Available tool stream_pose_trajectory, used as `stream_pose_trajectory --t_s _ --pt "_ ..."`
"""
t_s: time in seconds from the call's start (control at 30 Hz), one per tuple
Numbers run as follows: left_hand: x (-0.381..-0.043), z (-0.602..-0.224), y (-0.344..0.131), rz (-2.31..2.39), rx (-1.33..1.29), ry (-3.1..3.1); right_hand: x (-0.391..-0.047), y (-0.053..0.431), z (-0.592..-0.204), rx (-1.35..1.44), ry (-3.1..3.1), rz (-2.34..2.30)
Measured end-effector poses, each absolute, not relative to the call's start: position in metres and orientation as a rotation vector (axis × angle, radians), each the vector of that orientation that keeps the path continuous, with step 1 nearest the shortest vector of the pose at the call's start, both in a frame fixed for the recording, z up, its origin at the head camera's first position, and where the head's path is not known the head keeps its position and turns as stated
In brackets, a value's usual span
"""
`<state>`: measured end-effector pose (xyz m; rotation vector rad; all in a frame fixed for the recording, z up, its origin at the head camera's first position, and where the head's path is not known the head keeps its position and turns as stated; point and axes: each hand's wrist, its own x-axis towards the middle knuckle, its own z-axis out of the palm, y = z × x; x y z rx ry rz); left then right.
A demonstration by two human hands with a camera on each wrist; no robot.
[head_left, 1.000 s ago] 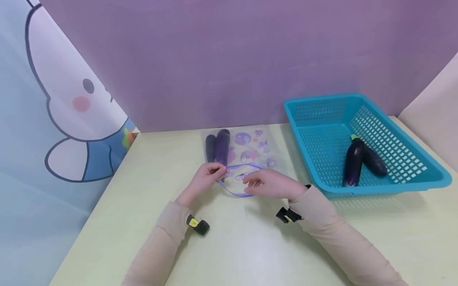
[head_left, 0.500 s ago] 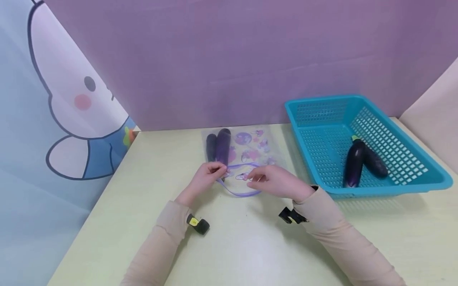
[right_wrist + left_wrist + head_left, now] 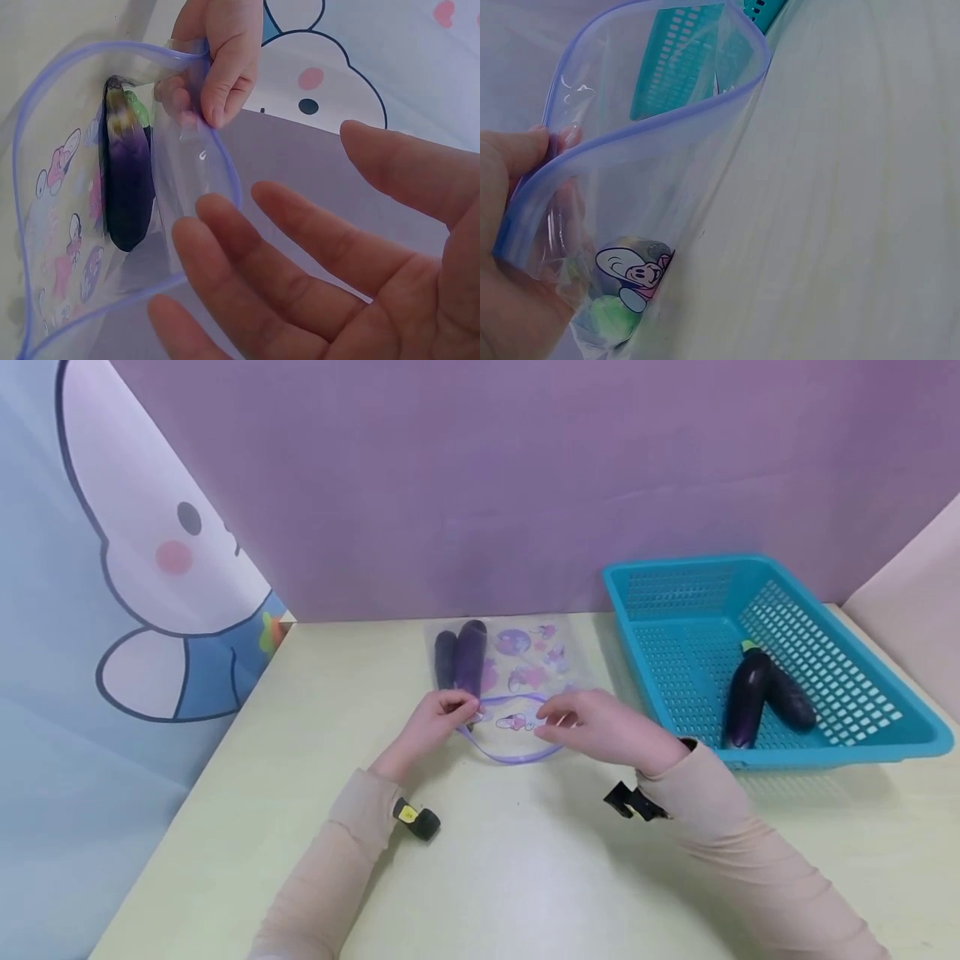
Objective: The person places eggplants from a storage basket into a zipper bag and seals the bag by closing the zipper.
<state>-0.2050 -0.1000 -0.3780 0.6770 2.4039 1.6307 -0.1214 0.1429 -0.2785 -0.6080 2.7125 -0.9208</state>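
Note:
A clear zip bag (image 3: 573, 647) with printed cartoon figures lies at the back middle of the table, its purple-edged mouth held agape toward me. Inside, along its left side, are two eggplants, a longer one (image 3: 470, 660) and a darker one (image 3: 444, 662). My left hand (image 3: 435, 718) pinches the left end of the bag's mouth between thumb and fingers, plain in the left wrist view. At the right end of the mouth hovers my right hand (image 3: 600, 727), fingers spread and loosely bent. In the right wrist view nothing lies between the right hand's fingers (image 3: 292, 292).
A teal slotted basket (image 3: 825, 753) stands on the right of the table, with two more eggplants, one (image 3: 747, 693) leaning across the other (image 3: 791, 702). Behind the table rises a purple backdrop (image 3: 450, 485); a cartoon-printed sheet (image 3: 135, 693) hangs at the left.
My right hand has drawn back to the right, from over the bag's mouth to its right end. The left hand keeps its pinch on the bag. The head view has shifted slightly.

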Motion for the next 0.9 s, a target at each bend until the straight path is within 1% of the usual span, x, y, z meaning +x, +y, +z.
stream_pose_trajectory --t_s 0.47,0.9 --pt "-0.208 -0.373 -0.102 1.621 0.686 2.425 -0.117 0.164 -0.232 -0.492 2.703 -0.861" --pt "-0.209 -0.38 -0.1 1.621 0.688 2.393 -0.122 0.185 -0.227 -0.395 2.693 -0.867"
